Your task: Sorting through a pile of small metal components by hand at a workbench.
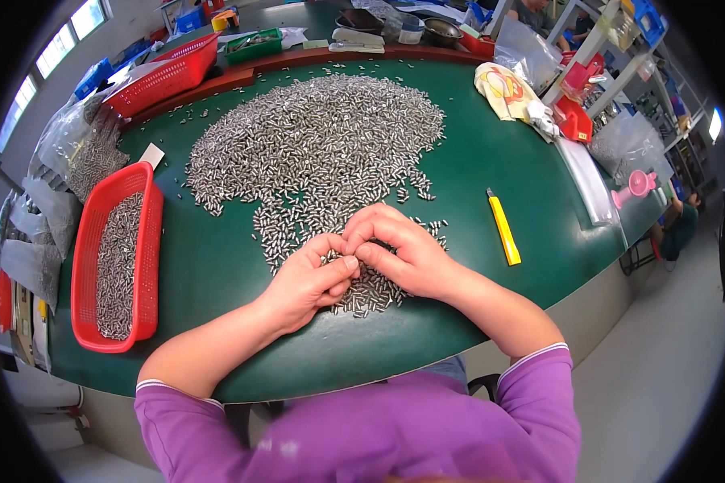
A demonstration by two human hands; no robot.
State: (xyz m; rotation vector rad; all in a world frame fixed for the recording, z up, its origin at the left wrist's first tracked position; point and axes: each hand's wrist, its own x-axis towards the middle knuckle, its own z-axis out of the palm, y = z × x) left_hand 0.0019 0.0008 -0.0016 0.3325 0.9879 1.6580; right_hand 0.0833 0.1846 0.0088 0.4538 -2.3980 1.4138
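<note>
A broad heap of small silvery metal pins spreads over the green tabletop. My left hand and my right hand meet at the near end of the heap, just above the pins. Thumb and fingers of each are curled in a pinch, with the fingertips touching or nearly so. Anything between them is too small or too hidden to make out. More loose pins lie below the hands toward the table's near edge.
At the left, a red plastic basket holds many such pins. Clear bags of pins stand behind it. A yellow utility knife lies right of my hands. A cloth and a pink stand are farther right; a red strip edges the back.
</note>
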